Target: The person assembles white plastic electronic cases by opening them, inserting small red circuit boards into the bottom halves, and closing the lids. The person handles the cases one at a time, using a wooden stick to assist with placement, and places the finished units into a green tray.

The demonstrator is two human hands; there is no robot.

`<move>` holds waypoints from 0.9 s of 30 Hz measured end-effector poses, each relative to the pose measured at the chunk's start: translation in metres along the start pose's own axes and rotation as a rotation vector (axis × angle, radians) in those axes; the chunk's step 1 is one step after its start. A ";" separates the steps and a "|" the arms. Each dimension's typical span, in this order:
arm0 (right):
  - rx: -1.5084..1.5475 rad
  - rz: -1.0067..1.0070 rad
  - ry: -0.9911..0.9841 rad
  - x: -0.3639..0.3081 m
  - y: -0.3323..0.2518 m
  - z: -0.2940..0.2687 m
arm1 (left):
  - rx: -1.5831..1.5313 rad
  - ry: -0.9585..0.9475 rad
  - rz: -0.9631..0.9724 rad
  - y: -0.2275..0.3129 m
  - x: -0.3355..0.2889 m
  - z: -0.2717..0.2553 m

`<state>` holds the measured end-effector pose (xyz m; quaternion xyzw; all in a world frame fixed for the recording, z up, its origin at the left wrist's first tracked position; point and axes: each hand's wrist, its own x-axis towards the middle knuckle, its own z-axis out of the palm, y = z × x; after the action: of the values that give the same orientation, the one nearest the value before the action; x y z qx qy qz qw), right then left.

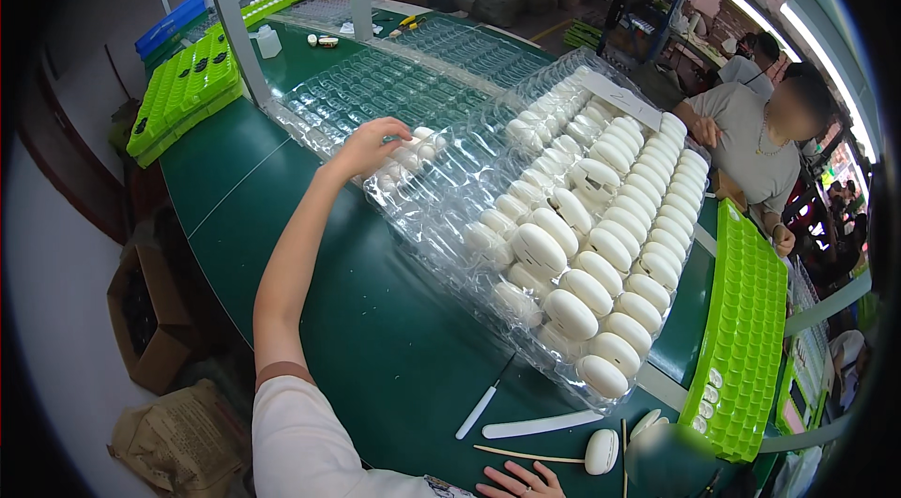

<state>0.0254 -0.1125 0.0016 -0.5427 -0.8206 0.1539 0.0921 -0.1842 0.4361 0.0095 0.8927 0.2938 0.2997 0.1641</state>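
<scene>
My left hand (371, 147) reaches across to a small group of white rounded pieces (402, 163) at the left end of a clear plastic blister tray (427, 207). Its fingers are loosely curved over them, with nothing plainly in their grasp; the thumb side is partly hidden. At the lower edge my right hand (522, 481) lies with fingers spread, holding nothing. Close to it are a white oval casing (602, 452) with a seam round its side and a thin wooden stick (526, 454). Rows of similar white oval casings (612, 249) fill stacked clear trays to the right.
A white-handled screwdriver (477, 412) and a flat white strip (540, 425) lie on the green table (352, 348). Green trays stand at right (741, 329) and far left (188, 90). Across the table sits another person (751, 127). A cardboard box (150, 320) stands below left.
</scene>
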 end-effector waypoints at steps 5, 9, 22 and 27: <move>0.032 0.029 -0.003 0.002 -0.002 -0.002 | 0.139 -0.232 -0.005 0.008 -0.020 -0.020; 0.026 0.028 -0.112 0.004 -0.003 -0.010 | 0.295 -0.286 0.014 0.014 -0.015 -0.017; 0.005 0.029 -0.215 0.001 0.002 -0.025 | 0.379 -0.373 0.079 0.032 0.001 -0.039; 0.047 0.030 -0.062 0.000 -0.002 -0.011 | -0.845 0.419 -0.209 0.054 -0.023 -0.048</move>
<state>0.0272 -0.1117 0.0123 -0.5474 -0.8110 0.1913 0.0772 -0.2065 0.3861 0.0614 0.6341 0.2609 0.5481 0.4790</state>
